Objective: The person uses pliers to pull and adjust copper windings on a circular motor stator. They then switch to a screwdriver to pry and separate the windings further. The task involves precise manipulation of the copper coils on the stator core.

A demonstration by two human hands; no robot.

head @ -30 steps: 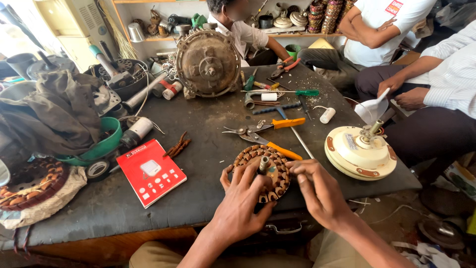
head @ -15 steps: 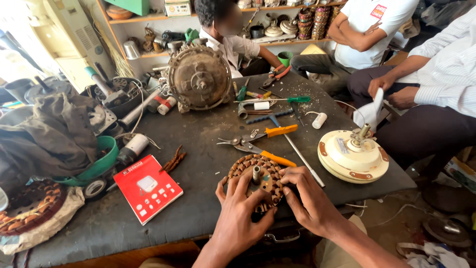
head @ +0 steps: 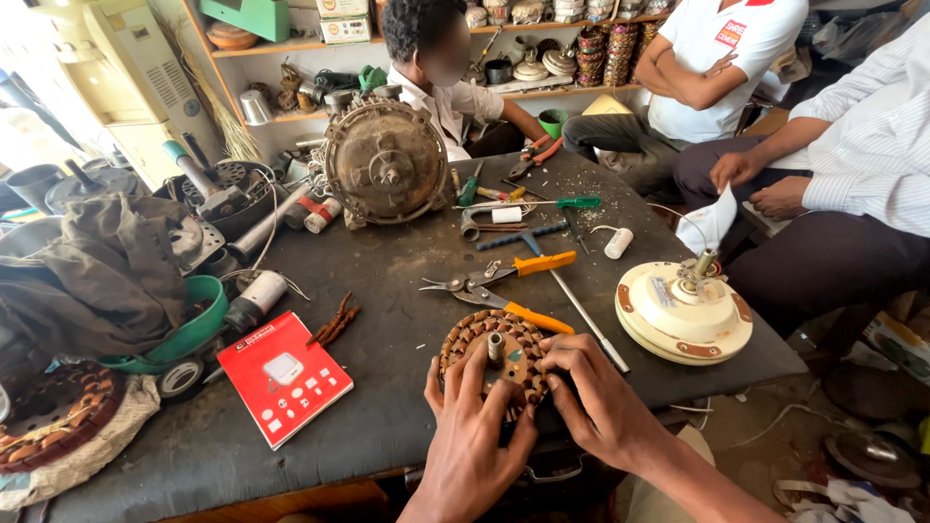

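Round copper-wound fan stator with a short steel shaft at its hub (head: 494, 351), lying flat at the near edge of the dark, grimy workbench (head: 387, 271). Left hand (head: 472, 426) lies over the near-left rim, fingers spread and pressing on the windings; right hand (head: 593, 397) covers the near-right rim, fingers curled narrowly against the coil edge. Both hands touch the stator without lifting it. Compared with 0.5 s ago, both hands have closed further over the winding, the right fingertips now bunched at 1 spot on the rim, suggesting work is settling on that section of coil. Just beyond lie orange-handled pliers (head: 504, 287); a cream ceiling-fan motor housing (head: 684, 312) stands to the right, a red booklet (head: 284, 376) to the left
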